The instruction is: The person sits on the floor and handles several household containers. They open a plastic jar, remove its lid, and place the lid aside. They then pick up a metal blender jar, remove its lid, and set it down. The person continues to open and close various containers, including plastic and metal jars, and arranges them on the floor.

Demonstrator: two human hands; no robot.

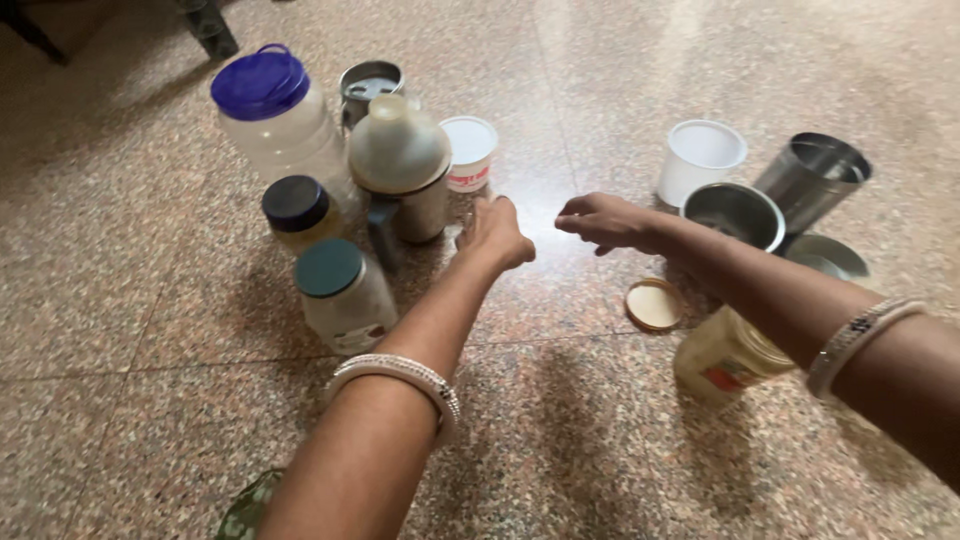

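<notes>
Here both hands (497, 233) (598, 219) hover beside the steel jug (420, 205).

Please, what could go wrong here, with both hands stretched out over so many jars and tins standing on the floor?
1. The left hand reaches among tightly grouped containers; it might knock the steel mixer jar with its domed lid, or the small white cup behind.
2. The right hand stretches above an open yellowish jar; the forearm could tip it.
3. The loose round lid lies on the floor under that arm and could be pushed away.
</notes>
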